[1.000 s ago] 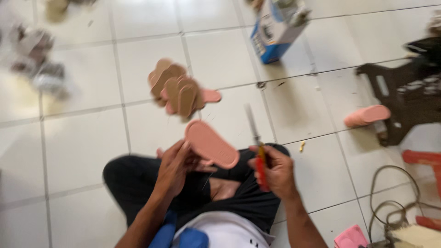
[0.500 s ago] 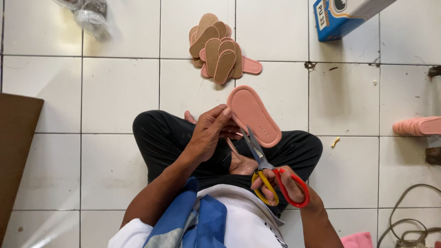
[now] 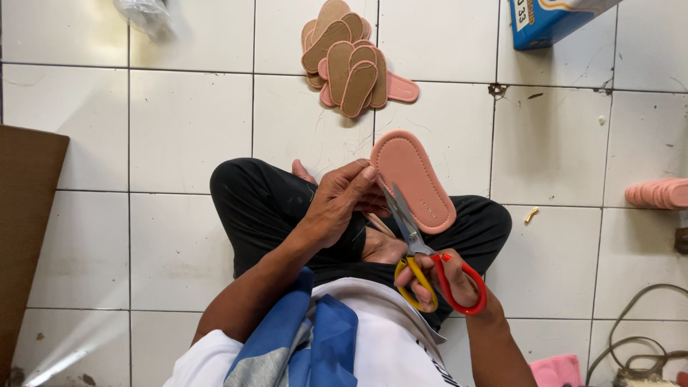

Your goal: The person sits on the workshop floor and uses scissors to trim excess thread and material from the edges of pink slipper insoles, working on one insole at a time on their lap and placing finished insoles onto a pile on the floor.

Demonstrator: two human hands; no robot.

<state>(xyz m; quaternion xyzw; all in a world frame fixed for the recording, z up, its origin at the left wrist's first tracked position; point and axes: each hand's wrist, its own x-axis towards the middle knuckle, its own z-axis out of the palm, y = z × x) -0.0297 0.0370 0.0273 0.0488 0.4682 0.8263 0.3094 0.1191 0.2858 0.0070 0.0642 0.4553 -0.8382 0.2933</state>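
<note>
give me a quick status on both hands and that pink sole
Left hand gripping pink oval rubber sole by its edge. Right hand in red-and-yellow-handled scissors, blades at sole's edge. Nothing in the way.

Seated person viewed from above, legs crossed. The left hand (image 3: pixel 342 204) is raised before the lap, forearm running up from the lower left, fingers curled inward with thumb and forefinger pinched together. The right hand (image 3: pixel 446 281) sits lower and nearer the torso, its fingers bent and closed, forearm entering from the lower right.
</note>
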